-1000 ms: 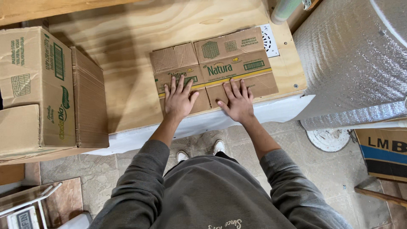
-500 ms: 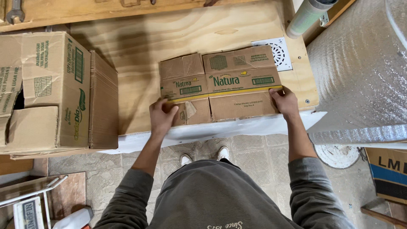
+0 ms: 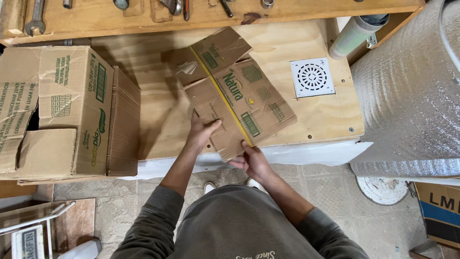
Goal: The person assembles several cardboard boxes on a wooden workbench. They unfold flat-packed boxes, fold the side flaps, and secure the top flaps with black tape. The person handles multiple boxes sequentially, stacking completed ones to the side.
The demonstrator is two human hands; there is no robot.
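while tilted, the flattened carton (image 3: 235, 96) sits gripped by both hands' fingers (image 3: 211, 125)

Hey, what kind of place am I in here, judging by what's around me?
Probably a workshop or packing room: metal hand tools lie on a wooden shelf, a big roll of bubble wrap stands beside the plywood workbench, and both hands grip a flattened brown cardboard box.

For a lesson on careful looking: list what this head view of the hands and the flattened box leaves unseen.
- Underside of the flattened cardboard box: faces away from the camera.
- Right hand fingertips: tucked under the box's near corner.
- Left hand palm: pressed against the cardboard.
- Tools on the wooden rail: cut off by the top edge.
- Big open carton: cut by the left edge.
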